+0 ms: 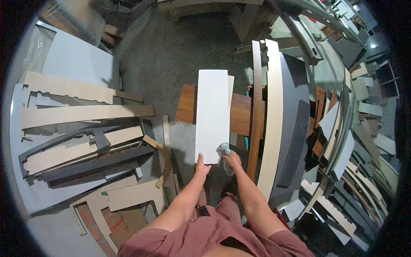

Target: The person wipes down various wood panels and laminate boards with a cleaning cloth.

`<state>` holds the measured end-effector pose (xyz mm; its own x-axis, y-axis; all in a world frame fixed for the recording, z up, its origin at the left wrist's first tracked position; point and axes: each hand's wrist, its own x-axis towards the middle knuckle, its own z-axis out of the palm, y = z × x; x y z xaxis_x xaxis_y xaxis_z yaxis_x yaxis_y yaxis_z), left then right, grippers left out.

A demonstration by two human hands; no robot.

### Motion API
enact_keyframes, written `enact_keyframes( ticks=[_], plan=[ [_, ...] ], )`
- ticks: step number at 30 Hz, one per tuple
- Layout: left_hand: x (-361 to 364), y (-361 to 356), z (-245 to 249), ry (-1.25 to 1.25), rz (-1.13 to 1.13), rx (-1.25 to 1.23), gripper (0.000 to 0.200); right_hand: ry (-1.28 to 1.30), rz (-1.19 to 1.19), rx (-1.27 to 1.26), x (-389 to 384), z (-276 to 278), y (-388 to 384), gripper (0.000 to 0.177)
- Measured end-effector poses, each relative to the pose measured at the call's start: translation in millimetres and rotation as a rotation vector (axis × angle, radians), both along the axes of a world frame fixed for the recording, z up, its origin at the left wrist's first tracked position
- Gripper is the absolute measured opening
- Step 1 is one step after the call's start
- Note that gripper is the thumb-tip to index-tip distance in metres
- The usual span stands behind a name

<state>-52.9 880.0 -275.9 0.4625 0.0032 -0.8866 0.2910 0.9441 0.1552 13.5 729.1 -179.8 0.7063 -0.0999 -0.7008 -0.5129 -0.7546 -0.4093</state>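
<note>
A long white panel (212, 113) lies lengthwise in front of me, across a reddish-brown wooden board (242, 112). My left hand (202, 163) grips the panel's near left corner, with the thumb on top. At the near right corner my right hand (231, 160) is closed on a crumpled grey-white cloth (223, 149), which touches the panel's edge and hangs down beside it. A narrow pale strip (231, 88) shows from under the panel's far right side.
Cut boards and strips (85, 115) are piled at the left. Right of the panel stand a brown strip (256, 107), a cream strip (274, 115) and a dark grey board (293, 107). More offcuts (364, 171) lie farther right, past a metal rail (299, 34).
</note>
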Motion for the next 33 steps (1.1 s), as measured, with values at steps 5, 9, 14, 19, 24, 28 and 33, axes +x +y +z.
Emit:
enact_keyframes(
  ticks=[5,9,14,19,24,28,33],
  plan=[
    [6.4,19.8,42.0,0.038,-0.019,-0.019,0.057,-0.026,0.040,0.147,-7.5,16.0,14.0,0.045],
    [-11.4,41.2,24.6,-0.046,-0.013,-0.156,0.053,-0.082,0.155,0.529,-15.8,21.9,14.7,0.041],
    [-1.2,70.0,152.2,-0.447,0.032,-0.087,0.047,0.061,-0.024,0.679,-13.2,101.6,43.5,0.041],
    [24.2,97.4,257.0,-0.443,0.174,0.062,0.043,-0.076,-0.304,1.012,-16.4,143.6,87.4,0.039],
    [46.6,104.4,335.6,-0.553,-0.004,0.319,0.038,0.017,-0.531,1.227,-29.5,186.4,99.5,0.050],
    [36.9,72.1,393.1,-0.614,-0.071,0.546,0.033,-0.074,-0.271,1.038,-54.9,266.7,47.9,0.058],
    [22.9,30.5,458.5,-0.666,-0.232,0.661,0.035,-0.543,-0.574,0.864,-76.4,298.8,-77.0,0.029]
  ],
)
